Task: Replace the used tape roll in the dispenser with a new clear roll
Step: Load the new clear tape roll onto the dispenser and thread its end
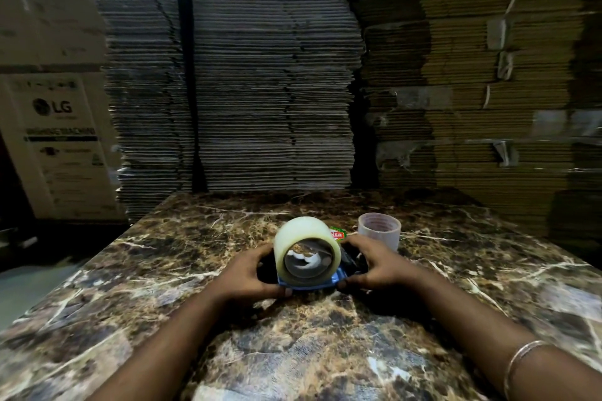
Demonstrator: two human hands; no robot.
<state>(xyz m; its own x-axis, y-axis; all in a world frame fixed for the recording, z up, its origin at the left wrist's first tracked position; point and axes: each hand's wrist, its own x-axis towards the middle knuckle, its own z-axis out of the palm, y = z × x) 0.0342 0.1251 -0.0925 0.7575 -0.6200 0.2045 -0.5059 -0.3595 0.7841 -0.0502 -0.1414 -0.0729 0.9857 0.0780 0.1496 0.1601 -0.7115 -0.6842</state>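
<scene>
**Two hands hold a tape dispenser with a big clear roll on it**

Tall stacks of flat cardboard (pixel 277 75) fill the whole top half of the frame, like a wall. They are grey in the middle and browner on the right side. At the left edge stands a big cardboard box (pixel 62 146) with "LG" printed on it.

The marble table (pixel 325 352) fills the bottom half of the frame. It is brown and dark, with white lines running through it.

Two bare arms come up from the bottom corners and meet near the middle of the frame. The arm in the lower right wears a thin bangle (pixel 521 358).

The left hand (pixel 250 273) curls around the left side of the tape dispenser (pixel 329 282). Its thumb lies along the blue bottom edge. The right hand (pixel 374 265) curls around the right side, where the dispenser is dark. Both hands grip it. I cannot tell if it touches the table.

The new clear roll (pixel 306 246) sits on the dispenser in the middle of the frame, between the two hands. Its open hole faces the camera. A small red and green label (pixel 337 234) peeks out just behind it.

The used tape roll (pixel 379 229) stands upright on the table, just up and right of the right hand. It looks like a thin, pale ring with almost no tape on it.
</scene>
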